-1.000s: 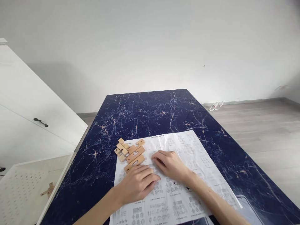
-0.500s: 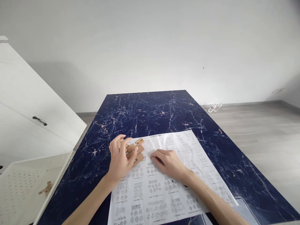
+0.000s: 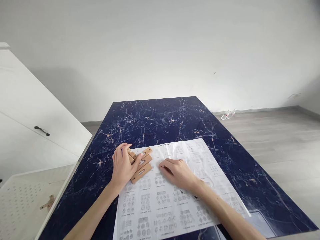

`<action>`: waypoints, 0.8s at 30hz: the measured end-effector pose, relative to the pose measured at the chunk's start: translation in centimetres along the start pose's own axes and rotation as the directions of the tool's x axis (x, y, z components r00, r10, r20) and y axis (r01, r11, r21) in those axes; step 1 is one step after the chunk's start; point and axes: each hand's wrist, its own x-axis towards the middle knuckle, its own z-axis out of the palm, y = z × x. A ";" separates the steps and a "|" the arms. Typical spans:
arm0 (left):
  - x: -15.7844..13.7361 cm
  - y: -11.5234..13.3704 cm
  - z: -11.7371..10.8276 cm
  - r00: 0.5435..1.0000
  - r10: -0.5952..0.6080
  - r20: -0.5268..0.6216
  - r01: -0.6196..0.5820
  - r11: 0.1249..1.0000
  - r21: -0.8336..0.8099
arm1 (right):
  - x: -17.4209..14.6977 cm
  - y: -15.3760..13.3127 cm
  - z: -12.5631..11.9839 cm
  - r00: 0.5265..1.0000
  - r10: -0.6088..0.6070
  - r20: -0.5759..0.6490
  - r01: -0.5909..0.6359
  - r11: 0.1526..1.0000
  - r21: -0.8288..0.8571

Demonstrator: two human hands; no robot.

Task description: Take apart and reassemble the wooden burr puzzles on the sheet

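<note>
My left hand (image 3: 122,166) is curled around a light-brown wooden puzzle block (image 3: 131,156) at the top left of a printed sheet (image 3: 172,200); the palm hides part of it. Just right of these fingers lie several flat wooden pieces: a small notched one (image 3: 147,152), a slotted one (image 3: 145,161) and a lower one with a long slot and a number mark (image 3: 141,172). My thumb overlaps their left ends. Resting on the sheet, my right hand (image 3: 176,169) has its fingers bent in and shows nothing between them.
The sheet, full of small diagrams, covers the near part of a dark blue marble-patterned table (image 3: 155,123). A clear flat case (image 3: 260,221) sits at the near right. Left stands a white cabinet (image 3: 37,103), with a wooden cross-shaped piece (image 3: 48,202) on a lower white surface.
My left hand has shifted slightly left with the block, baring more of the slotted pieces. The right hand keeps its place on the sheet.
</note>
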 end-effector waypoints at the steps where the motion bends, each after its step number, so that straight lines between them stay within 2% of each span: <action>1: 0.0 -0.2 0.1 1.000 -0.002 0.010 0.002 1.000 -0.007 | 0.0 0.0 0.0 1.000 0.002 0.000 -0.002 1.000 0.002; 8: 0.6 -1.6 0.3 0.999 0.053 0.014 -0.053 0.999 -0.005 | 0.1 -0.1 -0.1 1.000 0.011 -0.001 -0.011 1.000 0.018; 17: 1.8 -4.0 -0.3 0.987 0.129 0.101 -0.129 0.992 0.001 | 0.1 -0.1 -0.3 1.000 0.015 0.001 -0.015 0.999 0.040; 24: 2.1 -4.6 -0.9 0.983 0.129 0.134 -0.127 0.992 -0.022 | 0.1 -0.1 -0.3 1.000 0.024 0.001 -0.025 0.999 0.045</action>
